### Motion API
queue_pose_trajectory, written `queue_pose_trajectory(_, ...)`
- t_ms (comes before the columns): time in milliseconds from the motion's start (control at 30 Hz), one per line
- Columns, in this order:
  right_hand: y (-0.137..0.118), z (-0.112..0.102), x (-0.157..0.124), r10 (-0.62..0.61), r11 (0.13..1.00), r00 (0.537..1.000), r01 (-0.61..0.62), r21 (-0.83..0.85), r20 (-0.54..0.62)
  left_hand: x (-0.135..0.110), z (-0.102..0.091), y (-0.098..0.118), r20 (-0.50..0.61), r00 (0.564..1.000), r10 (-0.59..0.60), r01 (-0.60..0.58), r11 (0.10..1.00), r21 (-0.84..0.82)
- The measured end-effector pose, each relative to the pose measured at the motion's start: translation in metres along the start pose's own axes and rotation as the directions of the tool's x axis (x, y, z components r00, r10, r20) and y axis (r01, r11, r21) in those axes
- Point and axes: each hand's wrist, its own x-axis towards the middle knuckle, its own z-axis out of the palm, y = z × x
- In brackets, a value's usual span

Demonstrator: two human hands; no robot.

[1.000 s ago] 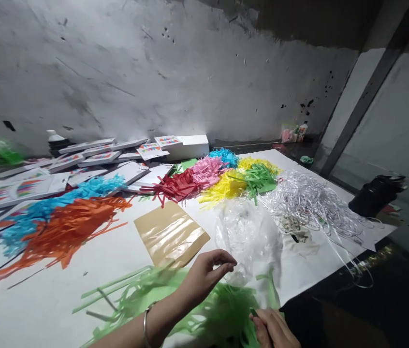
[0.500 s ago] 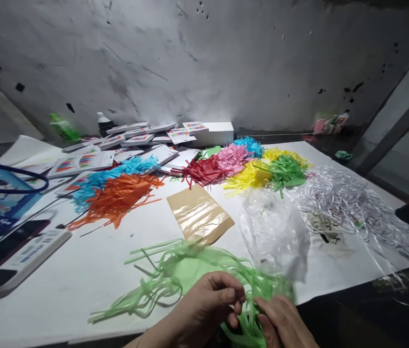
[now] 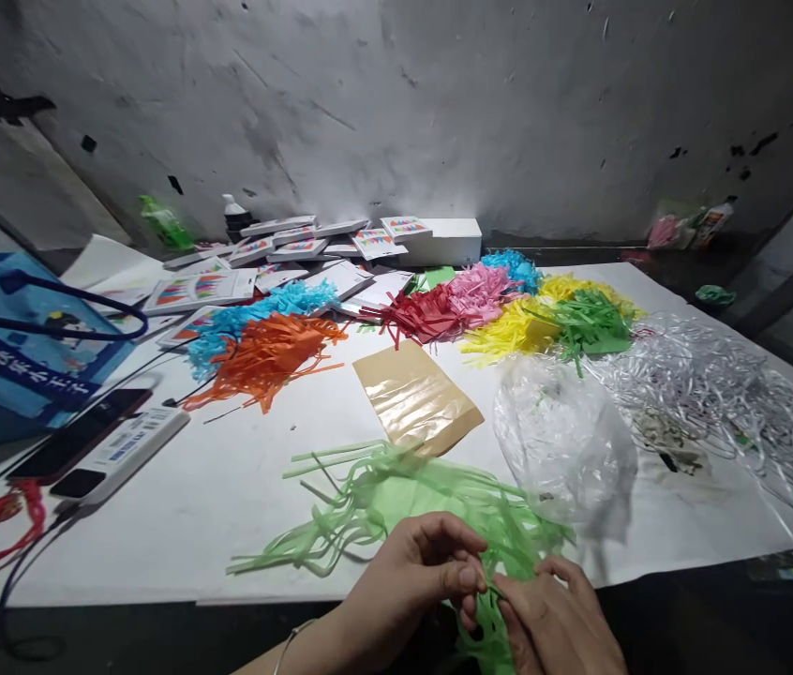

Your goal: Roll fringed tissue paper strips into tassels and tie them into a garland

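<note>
Light green tissue-paper fringe (image 3: pixel 403 492) is spread along the table's front edge, its cut strips fanning out to the left and hanging over the edge. My left hand (image 3: pixel 431 572) is closed, thumb against the bent fingers, pinching strips of the fringe. Beside it my right hand (image 3: pixel 551 609) has thumb and fingers pressed together on the same green strips. Both hands nearly touch at the fingertips. Exactly which strips lie between the fingers is partly hidden.
Beyond the fringe lie a brown paper envelope (image 3: pixel 417 398) and a clear plastic bag (image 3: pixel 561 441). Orange (image 3: pixel 266 356), red (image 3: pixel 425 314) and yellow (image 3: pixel 509 333) fringes lie farther back. White string (image 3: pixel 712 384) is heaped right; a phone (image 3: pixel 80 431) and power bank (image 3: pixel 122 455) lie left.
The camera view has swung left, so table items appear farther right. My hands have come closer together, and the right fingers now meet the strips by the left fingertips.
</note>
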Motion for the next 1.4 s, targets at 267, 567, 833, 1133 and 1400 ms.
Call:
queue_pose_trajectory(267,0.004,-0.009,0.017,-0.181,0.978,0.953,0.201,-0.059,0.242,-0.019,-0.002,0.013,-0.002,0.952,0.305,-0.259,0.812,0.523)
queue_pose_trajectory(567,0.004,-0.008,0.023,-0.227,0.974,0.920,0.223,0.052,0.318,-0.026,-0.008,0.012,0.302,0.805,0.510,-0.504,0.322,0.802)
queue_pose_trajectory(833,0.006,-0.006,0.016,-0.098,0.976,0.934,0.022,0.218,0.343,-0.025,-0.011,0.017,0.209,0.892,0.402,-0.388,0.439,0.811)
queue_pose_trajectory(1133,-0.001,0.008,0.007,-0.138,0.983,0.937,0.091,0.158,0.320,-0.022,-0.015,0.025,0.109,0.961,0.255,-0.253,0.647,0.720)
queue_pose_trajectory(1400,-0.001,0.032,-0.024,-0.191,0.971,0.959,0.153,0.182,0.212,-0.044,-0.036,0.008,0.105,0.964,0.245,-0.250,0.691,0.678)
